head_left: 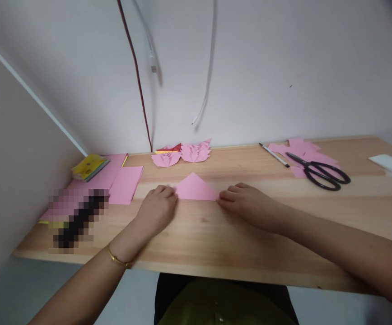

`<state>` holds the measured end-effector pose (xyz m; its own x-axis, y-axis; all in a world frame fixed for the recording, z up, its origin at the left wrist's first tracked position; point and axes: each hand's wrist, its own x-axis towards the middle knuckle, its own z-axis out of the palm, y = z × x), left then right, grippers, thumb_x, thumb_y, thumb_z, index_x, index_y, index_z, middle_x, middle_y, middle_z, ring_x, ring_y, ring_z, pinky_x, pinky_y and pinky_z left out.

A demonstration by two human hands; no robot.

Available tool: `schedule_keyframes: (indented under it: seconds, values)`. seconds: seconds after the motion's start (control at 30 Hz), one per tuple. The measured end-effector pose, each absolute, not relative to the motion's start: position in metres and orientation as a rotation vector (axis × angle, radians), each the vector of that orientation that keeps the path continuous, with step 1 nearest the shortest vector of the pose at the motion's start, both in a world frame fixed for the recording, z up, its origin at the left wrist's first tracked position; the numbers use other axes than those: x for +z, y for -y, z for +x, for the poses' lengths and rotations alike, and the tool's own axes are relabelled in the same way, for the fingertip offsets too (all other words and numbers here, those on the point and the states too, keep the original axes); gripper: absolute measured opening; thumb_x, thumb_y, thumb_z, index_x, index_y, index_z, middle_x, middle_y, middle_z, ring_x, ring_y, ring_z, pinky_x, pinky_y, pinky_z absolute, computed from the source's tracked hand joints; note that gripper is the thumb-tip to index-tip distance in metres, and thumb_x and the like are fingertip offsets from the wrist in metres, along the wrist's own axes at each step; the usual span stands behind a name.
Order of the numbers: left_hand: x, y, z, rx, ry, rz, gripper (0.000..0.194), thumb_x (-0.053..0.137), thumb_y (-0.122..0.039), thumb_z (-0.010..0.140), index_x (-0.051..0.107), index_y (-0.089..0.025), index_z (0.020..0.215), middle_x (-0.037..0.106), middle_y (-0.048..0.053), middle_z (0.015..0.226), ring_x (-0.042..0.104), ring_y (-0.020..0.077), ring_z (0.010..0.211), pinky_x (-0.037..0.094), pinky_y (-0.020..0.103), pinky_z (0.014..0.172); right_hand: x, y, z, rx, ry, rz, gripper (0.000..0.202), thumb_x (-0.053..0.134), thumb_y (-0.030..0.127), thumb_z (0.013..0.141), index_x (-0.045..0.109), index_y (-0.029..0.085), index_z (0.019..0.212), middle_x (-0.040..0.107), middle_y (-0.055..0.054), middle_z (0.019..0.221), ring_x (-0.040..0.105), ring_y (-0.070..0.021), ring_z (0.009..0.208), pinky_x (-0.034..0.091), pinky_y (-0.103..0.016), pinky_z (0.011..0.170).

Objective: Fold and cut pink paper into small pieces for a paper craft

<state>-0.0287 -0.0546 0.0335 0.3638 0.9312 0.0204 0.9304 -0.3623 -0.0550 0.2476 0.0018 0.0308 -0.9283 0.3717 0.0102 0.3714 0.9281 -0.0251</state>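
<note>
A pink sheet of paper, folded into a triangle, lies on the wooden table with its peak pointing at the wall. At its left corner my left hand grips the paper, fingers curled together. The fingers of my right hand are pressed together on the opposite corner. Both thumbs are mostly hidden. Beyond the triangle, two pink cut-and-folded paper pieces rest against the wall, one with a red and yellow part.
Black-handled scissors lie on pink paper scraps at the right, beside a pen. A white object sits farther right. Pink sheets and a yellow packet are at left, near a blurred dark item. Cables hang above.
</note>
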Motion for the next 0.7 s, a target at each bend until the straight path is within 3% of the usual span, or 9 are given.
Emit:
schedule_keyframes:
  seconds: [0.1,0.2,0.37,0.7]
  values:
    - [0.039,0.050,-0.009,-0.218,1.877,-2.425,0.021,0.044,-0.027,0.088,0.061,-0.015,0.087,0.057,0.013,0.103,0.047,0.0248,0.095,0.041,0.041,0.083,0.028,-0.001,0.247,0.048,3.039,-0.611,0.027,0.044,0.011,0.087,0.062,0.015,0.107,0.062,-0.011,0.094,0.052,-0.0218,0.086,0.035,-0.035,0.074]
    - [0.039,0.038,0.025,-0.424,1.945,-2.542,0.015,0.052,-0.030,0.083,0.058,-0.017,0.088,0.057,0.008,0.093,0.049,0.0213,0.089,0.041,0.035,0.078,0.023,-0.001,0.249,0.049,3.033,-0.617,0.025,0.046,0.015,0.088,0.062,0.015,0.107,0.062,-0.011,0.094,0.051,-0.0222,0.085,0.035,-0.035,0.074]
    - [0.021,0.020,0.060,-0.284,2.194,-2.545,0.015,0.057,-0.032,0.076,0.056,-0.019,0.070,0.057,0.006,0.082,0.051,0.0218,0.081,0.038,0.035,0.072,0.022,-0.001,0.252,0.056,3.020,-0.620,0.028,0.044,0.016,0.089,0.061,0.016,0.111,0.062,-0.011,0.099,0.051,-0.0223,0.087,0.035,-0.035,0.075]
    - [0.018,0.029,0.033,-0.256,2.316,-2.399,0.014,0.053,-0.032,0.077,0.058,-0.021,0.070,0.058,0.003,0.084,0.049,0.0213,0.082,0.034,0.033,0.069,0.032,-0.001,0.254,0.116,3.043,-0.643,0.025,0.046,0.012,0.087,0.064,0.016,0.104,0.063,-0.011,0.101,0.052,-0.0227,0.091,0.036,-0.034,0.074]
